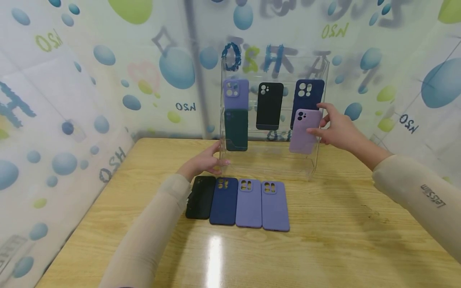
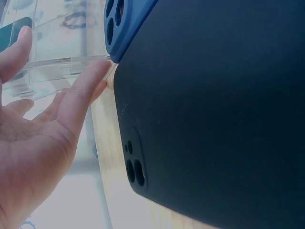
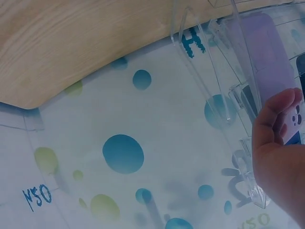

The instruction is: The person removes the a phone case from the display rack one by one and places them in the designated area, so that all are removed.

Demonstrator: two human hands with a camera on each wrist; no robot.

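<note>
My right hand (image 1: 336,127) pinches a pale lilac phone case (image 1: 302,138) at its right edge, on the lower right of a clear acrylic stand (image 1: 268,172). Its thumb lies over the front of the case; in the right wrist view the curled fingers partly cover the camera holes. Behind that case stands a navy phone case (image 1: 309,91), its lower part hidden. At the stand's lower left edge, my left hand (image 1: 205,161) touches the clear plastic with extended fingers. Close below it lies a black phone case (image 1: 201,198), which looms large in the left wrist view.
On the stand are also a purple case (image 1: 237,98), a dark green case (image 1: 236,132) and a black case (image 1: 269,106). A navy case (image 1: 224,204) and two purple cases (image 1: 249,206) lie in a row on the wooden table (image 1: 342,240). A patterned backdrop (image 1: 162,112) rises behind.
</note>
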